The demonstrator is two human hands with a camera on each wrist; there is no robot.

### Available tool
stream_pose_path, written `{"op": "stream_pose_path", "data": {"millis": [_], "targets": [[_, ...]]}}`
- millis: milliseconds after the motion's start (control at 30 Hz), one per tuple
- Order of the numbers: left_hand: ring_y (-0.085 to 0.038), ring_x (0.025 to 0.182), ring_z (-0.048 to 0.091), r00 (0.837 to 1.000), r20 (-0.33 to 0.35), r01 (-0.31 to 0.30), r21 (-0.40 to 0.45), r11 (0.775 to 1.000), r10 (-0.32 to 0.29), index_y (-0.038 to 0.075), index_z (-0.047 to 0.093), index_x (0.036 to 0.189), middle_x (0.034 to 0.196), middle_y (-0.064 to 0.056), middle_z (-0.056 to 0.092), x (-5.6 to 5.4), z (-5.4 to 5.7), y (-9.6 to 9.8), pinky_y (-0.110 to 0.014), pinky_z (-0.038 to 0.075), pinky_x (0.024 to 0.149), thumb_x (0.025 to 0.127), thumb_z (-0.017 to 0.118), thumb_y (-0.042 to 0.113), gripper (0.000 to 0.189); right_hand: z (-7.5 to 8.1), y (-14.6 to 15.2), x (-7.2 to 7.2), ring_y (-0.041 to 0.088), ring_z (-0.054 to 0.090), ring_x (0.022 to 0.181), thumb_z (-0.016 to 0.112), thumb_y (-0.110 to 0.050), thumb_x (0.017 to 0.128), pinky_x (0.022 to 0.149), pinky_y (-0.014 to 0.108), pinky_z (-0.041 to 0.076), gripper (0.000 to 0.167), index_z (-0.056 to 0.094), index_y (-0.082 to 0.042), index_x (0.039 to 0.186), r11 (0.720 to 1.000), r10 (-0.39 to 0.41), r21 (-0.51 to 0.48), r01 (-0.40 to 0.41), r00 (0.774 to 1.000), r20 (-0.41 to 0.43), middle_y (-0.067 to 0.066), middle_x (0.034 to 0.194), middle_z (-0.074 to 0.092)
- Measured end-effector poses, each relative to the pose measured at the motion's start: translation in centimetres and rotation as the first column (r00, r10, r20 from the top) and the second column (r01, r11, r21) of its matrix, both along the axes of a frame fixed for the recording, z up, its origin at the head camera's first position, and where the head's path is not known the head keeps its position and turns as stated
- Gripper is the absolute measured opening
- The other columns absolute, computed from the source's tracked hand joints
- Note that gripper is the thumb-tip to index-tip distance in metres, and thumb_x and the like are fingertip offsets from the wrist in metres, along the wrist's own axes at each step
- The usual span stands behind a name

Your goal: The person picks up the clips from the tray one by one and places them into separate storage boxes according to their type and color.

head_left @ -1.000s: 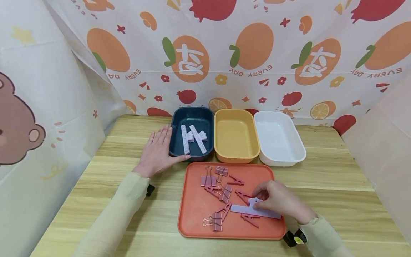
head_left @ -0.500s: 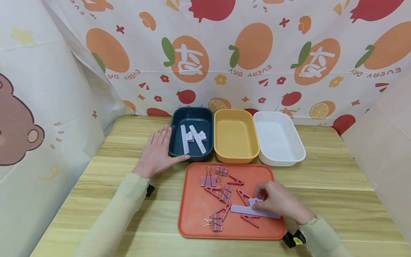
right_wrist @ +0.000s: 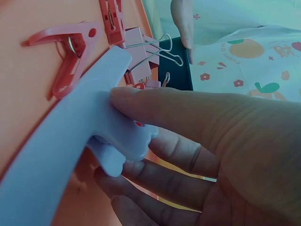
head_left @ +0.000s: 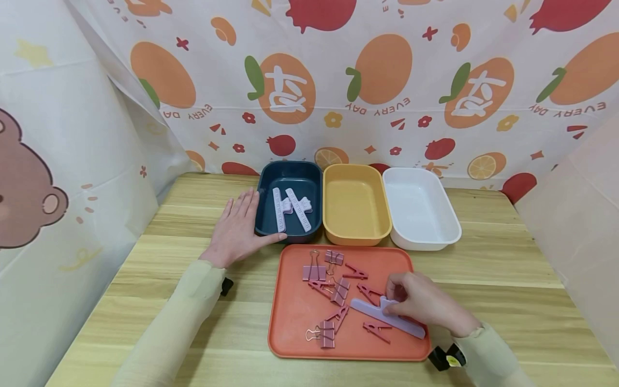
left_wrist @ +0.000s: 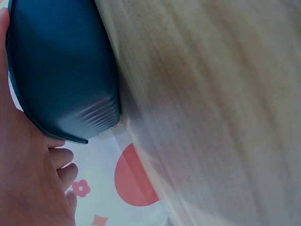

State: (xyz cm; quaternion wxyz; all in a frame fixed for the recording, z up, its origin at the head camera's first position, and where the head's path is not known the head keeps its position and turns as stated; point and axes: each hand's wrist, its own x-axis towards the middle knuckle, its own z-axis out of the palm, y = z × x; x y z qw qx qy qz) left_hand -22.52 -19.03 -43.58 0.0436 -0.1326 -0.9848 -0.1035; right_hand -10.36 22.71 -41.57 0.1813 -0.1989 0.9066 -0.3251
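Note:
Between thumb and fingers my right hand point(head_left: 425, 303) pinches the handle of a lavender ruler-shaped clip point(head_left: 389, 317) over the right side of the orange tray point(head_left: 290, 344). In the right wrist view the thumb lies on the clip's handle point(right_wrist: 106, 113), with the other fingers behind it. My left hand point(head_left: 235, 230) rests with straight fingers against the side of the dark blue bin point(head_left: 290, 171), its thumb along the front rim. Two lavender clips point(head_left: 300, 209) lie inside that bin. Around the held clip are red clothespin-like clips point(head_left: 376, 330).
Several pink binder clips point(head_left: 314, 273) and red clips lie on the tray's left and middle. A yellow bin point(head_left: 357, 204) and a white bin point(head_left: 423, 209) stand beside the blue one, behind the tray. A printed cloth point(head_left: 333, 80) hangs behind the wooden table point(head_left: 503, 258).
The lavender clip in my right hand has turned, its right end swinging toward the tray's front edge, and shifted slightly right. My left hand has stayed at the blue bin.

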Motion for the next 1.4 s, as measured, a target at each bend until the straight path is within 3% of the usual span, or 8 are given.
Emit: {"op": "stream_pose_path", "data": {"millis": [267, 1400], "targets": [[-0.037, 0.153, 0.011, 1.000, 0.007, -0.003, -0.001, 1.000, 0.003, 0.000, 0.013, 0.162, 0.168, -0.019, 0.013, 0.0, 0.2, 0.1, -0.051, 0.000, 0.123, 0.074, 0.048, 0.094, 0.133, 0.3, 0.6, -0.4, 0.008, 0.058, 0.073, 0.088, -0.019, 0.081, 0.065, 0.026, 0.053, 0.022, 0.073, -0.013, 0.096, 0.998, 0.048, -0.043, -0.047, 0.999, 0.012, -0.010, 0.081, 0.063], [-0.038, 0.153, 0.012, 1.000, -0.010, 0.008, 0.007, 1.000, -0.008, 0.000, 0.014, 0.162, 0.167, -0.020, 0.014, 0.1, 0.0, 0.0, -0.052, 0.000, 0.122, 0.076, 0.048, 0.092, 0.131, 1.5, 1.2, -1.1, 0.007, 0.061, 0.070, 0.088, -0.018, 0.080, 0.063, 0.026, 0.055, 0.024, 0.078, -0.009, 0.100, 0.996, 0.015, -0.083, -0.017, 1.000, -0.026, -0.010, 0.078, 0.066]]}}
